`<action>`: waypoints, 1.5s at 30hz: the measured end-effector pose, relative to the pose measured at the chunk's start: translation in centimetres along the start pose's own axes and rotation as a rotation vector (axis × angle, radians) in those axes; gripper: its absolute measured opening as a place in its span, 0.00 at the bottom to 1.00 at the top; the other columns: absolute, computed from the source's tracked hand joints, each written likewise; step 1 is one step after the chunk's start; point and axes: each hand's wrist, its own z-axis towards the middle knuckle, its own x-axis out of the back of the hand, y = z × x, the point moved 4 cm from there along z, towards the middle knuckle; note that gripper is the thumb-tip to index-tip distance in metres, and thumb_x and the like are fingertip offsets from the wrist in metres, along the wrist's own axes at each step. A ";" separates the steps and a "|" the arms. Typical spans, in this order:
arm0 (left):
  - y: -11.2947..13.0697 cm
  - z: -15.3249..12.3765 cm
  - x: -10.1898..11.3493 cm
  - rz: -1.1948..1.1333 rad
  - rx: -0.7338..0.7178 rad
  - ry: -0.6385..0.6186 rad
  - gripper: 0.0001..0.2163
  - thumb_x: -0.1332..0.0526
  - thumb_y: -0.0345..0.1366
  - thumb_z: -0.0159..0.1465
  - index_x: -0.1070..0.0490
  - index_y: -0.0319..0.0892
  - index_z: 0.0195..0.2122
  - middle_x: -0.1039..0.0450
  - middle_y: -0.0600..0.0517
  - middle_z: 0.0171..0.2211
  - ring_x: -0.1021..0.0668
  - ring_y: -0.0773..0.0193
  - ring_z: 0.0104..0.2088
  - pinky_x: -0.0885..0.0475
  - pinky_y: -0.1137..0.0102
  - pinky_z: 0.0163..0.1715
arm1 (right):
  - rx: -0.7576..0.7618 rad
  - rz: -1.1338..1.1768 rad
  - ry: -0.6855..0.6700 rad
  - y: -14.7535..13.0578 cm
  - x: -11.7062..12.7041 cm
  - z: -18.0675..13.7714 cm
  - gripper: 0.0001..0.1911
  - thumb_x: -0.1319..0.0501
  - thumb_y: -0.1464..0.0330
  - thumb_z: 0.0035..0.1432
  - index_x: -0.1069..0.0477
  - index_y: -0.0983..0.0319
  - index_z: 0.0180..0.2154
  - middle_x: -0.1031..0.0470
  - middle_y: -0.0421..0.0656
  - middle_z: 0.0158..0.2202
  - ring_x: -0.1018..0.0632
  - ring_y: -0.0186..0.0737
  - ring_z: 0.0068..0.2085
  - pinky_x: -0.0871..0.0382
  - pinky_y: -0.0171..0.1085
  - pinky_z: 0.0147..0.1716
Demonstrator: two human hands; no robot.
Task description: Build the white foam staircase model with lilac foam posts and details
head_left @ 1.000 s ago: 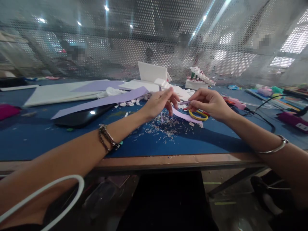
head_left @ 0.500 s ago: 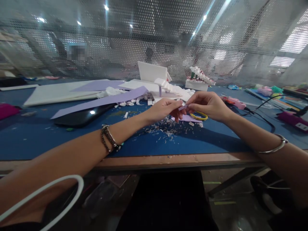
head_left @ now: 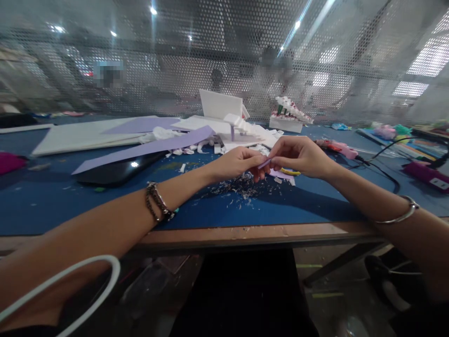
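A small strip of purple paper (head_left: 264, 163) is pinched between the fingertips of both hands. My left hand (head_left: 242, 161) grips it from the left, thumb on top. From the right, my right hand (head_left: 298, 157) holds its other end between thumb and fingers. Under the right hand lie scissors with a yellow handle (head_left: 291, 172) and a flat purple paper piece (head_left: 286, 177), both partly hidden. Fine scraps (head_left: 242, 187) are scattered on the blue tabletop (head_left: 210, 210) below the hands. Just behind stands a white foam model with steps (head_left: 233, 119) and a purple post.
A long purple strip (head_left: 147, 147) rests over a dark glossy object (head_left: 119, 171) on the left. White sheets (head_left: 73, 135) lie behind it. To the right are a pink glue gun (head_left: 342, 149), a cable and a purple power strip (head_left: 428, 175). Another white model (head_left: 286, 122) stands at the back.
The right hand's fingers have shifted slightly left and curled more over the purple strip, covering more of the yellow scissor handle. The left hand stays nearly in place.
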 end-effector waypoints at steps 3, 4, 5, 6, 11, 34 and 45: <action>0.0 0.0 0.0 -0.001 0.021 -0.001 0.12 0.47 0.36 0.64 0.28 0.38 0.28 0.27 0.53 0.23 0.27 0.73 0.23 0.32 0.77 0.27 | -0.002 -0.001 -0.004 0.0 0.0 0.0 0.09 0.35 0.67 0.52 0.32 0.66 0.32 0.25 0.40 0.25 0.25 0.27 0.27 0.31 0.29 0.28; 0.1 0.0 0.0 -0.001 0.018 -0.004 0.12 0.47 0.36 0.64 0.28 0.38 0.29 0.27 0.54 0.23 0.27 0.73 0.23 0.32 0.77 0.27 | -0.002 0.001 -0.007 0.0 0.0 0.0 0.09 0.35 0.67 0.52 0.32 0.66 0.32 0.25 0.40 0.25 0.25 0.27 0.27 0.31 0.29 0.28; 0.1 0.0 -0.1 0.000 0.014 -0.008 0.12 0.47 0.35 0.64 0.28 0.37 0.29 0.27 0.54 0.23 0.27 0.73 0.23 0.32 0.77 0.27 | -0.001 0.004 -0.009 0.0 0.0 0.0 0.09 0.35 0.67 0.52 0.32 0.66 0.32 0.25 0.41 0.26 0.25 0.27 0.27 0.31 0.29 0.28; 0.2 0.0 -0.1 0.003 0.010 -0.011 0.12 0.47 0.35 0.64 0.28 0.37 0.29 0.27 0.53 0.24 0.27 0.73 0.23 0.32 0.77 0.27 | -0.001 0.007 -0.010 0.0 0.0 0.0 0.09 0.36 0.67 0.52 0.32 0.66 0.32 0.24 0.41 0.26 0.25 0.27 0.27 0.31 0.29 0.28; 0.3 -0.1 0.0 0.031 0.049 -0.011 0.12 0.47 0.35 0.64 0.29 0.36 0.29 0.26 0.52 0.24 0.27 0.73 0.23 0.32 0.76 0.28 | -0.003 0.008 -0.011 0.2 0.0 0.1 0.09 0.36 0.66 0.52 0.32 0.65 0.32 0.24 0.40 0.26 0.25 0.27 0.28 0.30 0.29 0.29; 0.8 -0.4 0.4 0.159 -0.008 -0.091 0.13 0.46 0.38 0.63 0.28 0.37 0.28 0.26 0.52 0.25 0.27 0.72 0.24 0.33 0.76 0.28 | -0.051 0.006 0.017 0.4 0.4 0.0 0.09 0.36 0.66 0.53 0.31 0.65 0.32 0.23 0.41 0.27 0.24 0.28 0.28 0.29 0.31 0.31; 0.5 -0.5 0.8 0.165 -0.022 -0.099 0.10 0.45 0.37 0.63 0.26 0.39 0.32 0.25 0.52 0.28 0.25 0.71 0.26 0.31 0.76 0.29 | -0.038 0.022 0.012 0.5 0.5 0.0 0.10 0.35 0.65 0.52 0.31 0.64 0.32 0.23 0.41 0.28 0.24 0.28 0.28 0.28 0.31 0.32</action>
